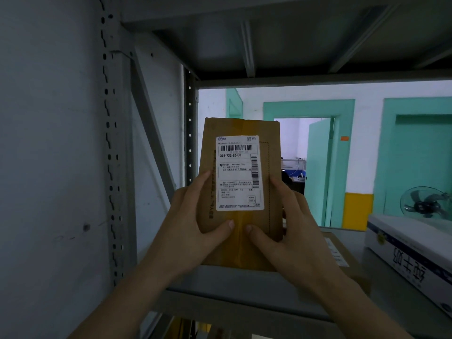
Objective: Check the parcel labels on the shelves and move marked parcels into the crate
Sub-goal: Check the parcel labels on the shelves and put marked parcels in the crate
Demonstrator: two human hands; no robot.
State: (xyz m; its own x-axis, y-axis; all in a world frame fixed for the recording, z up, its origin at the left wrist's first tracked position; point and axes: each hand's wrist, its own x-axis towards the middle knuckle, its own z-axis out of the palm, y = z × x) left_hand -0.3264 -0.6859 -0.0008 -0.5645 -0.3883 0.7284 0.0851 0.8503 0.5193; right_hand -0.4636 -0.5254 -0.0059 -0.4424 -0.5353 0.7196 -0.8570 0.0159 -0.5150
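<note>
A: Brown parcel (241,192) gripped upright by left hand (193,221) and right hand (291,226), above the shelf (244,287); label (238,172) faced to camera.

B: Mark could be missed if print is misread in dim light.

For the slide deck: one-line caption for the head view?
Both hands, left and right, hold a brown parcel upright, its label facing the camera, above the shelf.

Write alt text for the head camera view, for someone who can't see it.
Two bare hands, left hand and right hand, hold a flat brown cardboard parcel upright, its white printed shipping label facing the camera. Behind it a grey metal shelf carries a white box with blue print; teal doorways show beyond.
</note>
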